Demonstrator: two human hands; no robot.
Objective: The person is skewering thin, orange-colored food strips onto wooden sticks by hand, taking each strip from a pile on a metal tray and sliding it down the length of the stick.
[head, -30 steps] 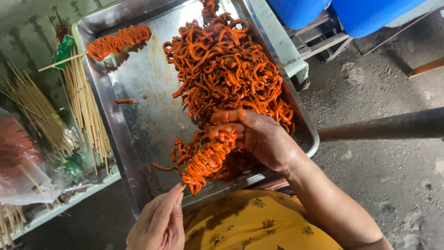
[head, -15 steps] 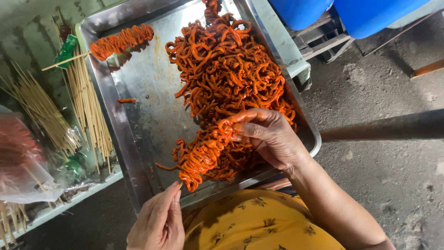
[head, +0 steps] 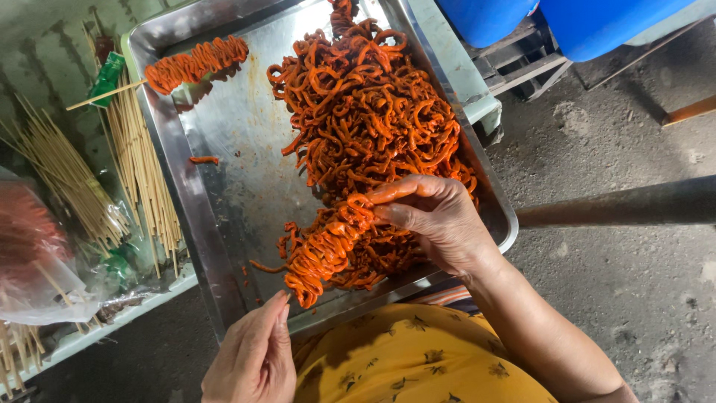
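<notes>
- Orange marinated strips, folded concertina-style into one threaded bunch [head: 324, 250], hang between the two hands over the near edge of the steel tray [head: 224, 157].
- Right hand [head: 436, 224] is closed round the upper end of that bunch, thumb and fingers pinching it; a second ago it lay lower in the heap, palm over the strips, so the bunch has been lifted and drawn out toward the near-left.
- Left hand [head: 253, 358] sits just off the tray's near edge, fingertips pinched together at the bunch's lower tip (probably on the stick end, but the stick itself is too thin to see, so what it grips I cannot tell).
- Bunch reads longer and straighter than half a second ago, more folds stacked along its line; the threading looks well along for this skewer.
- Loose heap of strips [head: 365, 104] fills the tray's right half up to the far edge, so plenty is unthreaded.
- Finished skewer [head: 194, 63] lies at the far-left corner, its stick poking over the left rim, unmoved.
- One stray bit [head: 203, 159] lies on bare metal near the left edge.
- Bamboo sticks [head: 142, 172] sit in a bundle just left of the tray, plastic bag [head: 33, 261] further left.
</notes>
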